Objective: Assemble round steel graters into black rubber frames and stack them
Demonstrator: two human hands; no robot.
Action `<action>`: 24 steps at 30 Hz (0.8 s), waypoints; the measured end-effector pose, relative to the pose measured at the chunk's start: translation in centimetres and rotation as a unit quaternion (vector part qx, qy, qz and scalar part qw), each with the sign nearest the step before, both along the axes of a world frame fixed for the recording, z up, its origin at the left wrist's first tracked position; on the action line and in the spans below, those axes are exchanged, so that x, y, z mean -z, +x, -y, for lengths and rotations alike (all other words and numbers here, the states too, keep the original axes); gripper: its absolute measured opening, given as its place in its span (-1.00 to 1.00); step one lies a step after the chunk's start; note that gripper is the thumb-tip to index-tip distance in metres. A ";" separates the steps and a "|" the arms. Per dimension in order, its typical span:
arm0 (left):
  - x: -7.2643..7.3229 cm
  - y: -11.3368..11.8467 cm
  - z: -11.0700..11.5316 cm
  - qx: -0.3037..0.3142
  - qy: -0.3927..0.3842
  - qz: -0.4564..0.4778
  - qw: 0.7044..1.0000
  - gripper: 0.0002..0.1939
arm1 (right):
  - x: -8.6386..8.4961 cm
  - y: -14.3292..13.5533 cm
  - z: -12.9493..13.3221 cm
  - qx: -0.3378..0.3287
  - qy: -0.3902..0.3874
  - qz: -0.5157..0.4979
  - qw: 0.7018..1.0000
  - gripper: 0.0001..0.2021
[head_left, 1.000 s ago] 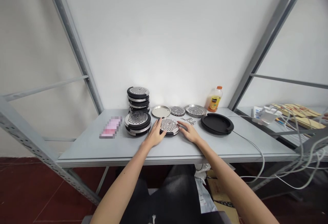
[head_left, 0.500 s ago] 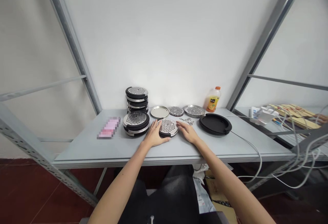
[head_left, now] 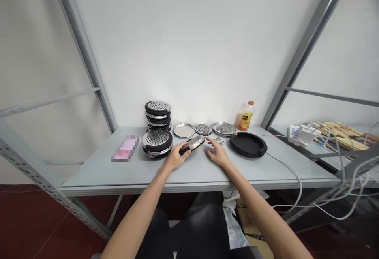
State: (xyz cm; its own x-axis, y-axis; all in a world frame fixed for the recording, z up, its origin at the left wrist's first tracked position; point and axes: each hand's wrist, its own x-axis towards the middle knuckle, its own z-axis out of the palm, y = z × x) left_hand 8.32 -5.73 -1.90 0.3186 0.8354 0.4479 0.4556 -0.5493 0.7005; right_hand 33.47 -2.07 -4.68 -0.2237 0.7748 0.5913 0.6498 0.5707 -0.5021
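Observation:
My left hand (head_left: pixel 177 157) grips the black rim of a round metal grater (head_left: pixel 194 143) at its left side. The grater is tilted, its right edge raised off the table. Close to that raised edge is my right hand (head_left: pixel 217 152), fingers apart and holding nothing; whether a fingertip touches the edge I cannot tell. Just left of my left hand lies a short stack of similar graters (head_left: pixel 156 141), with a taller stack (head_left: pixel 158 115) behind it. Small metal wire pieces (head_left: pixel 219 141) lie beyond my right hand.
Along the wall lie a plain metal disc (head_left: pixel 184 130), perforated discs (head_left: pixel 203 129) and ridged discs (head_left: pixel 224 129). A black round tray (head_left: pixel 248 144) sits to the right, before a juice bottle (head_left: pixel 245 117). A white cable (head_left: pixel 291 168) crosses the table's right side. A blurred pink item (head_left: pixel 126 148) lies left.
The grater lay flat between both hands; now my left hand has tipped it up on its right side. My right hand has opened slightly and come away from the rim.

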 end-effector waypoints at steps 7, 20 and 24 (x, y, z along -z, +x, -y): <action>0.0 -0.3 0.3 0.091 -0.005 -0.003 0.996 -0.34 | -0.4 0.3 0.6 -0.024 0.011 -0.004 1.000 -0.51; 0.8 0.5 -0.1 -0.086 0.107 0.020 0.990 -0.46 | 0.3 0.2 0.4 0.100 0.135 -0.067 0.984 -0.68; 0.5 0.8 0.4 -0.110 0.200 -0.067 0.971 -0.43 | -0.5 -0.1 1.1 0.065 0.145 -0.006 0.987 -0.76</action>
State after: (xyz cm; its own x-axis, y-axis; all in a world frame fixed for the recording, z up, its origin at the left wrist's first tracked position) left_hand 9.09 -6.17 -2.37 0.2303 0.6572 0.7176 0.6649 -0.6447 0.3771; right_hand 33.41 -3.13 -4.15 -0.1249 0.5938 0.7949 0.7218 0.6041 -0.3378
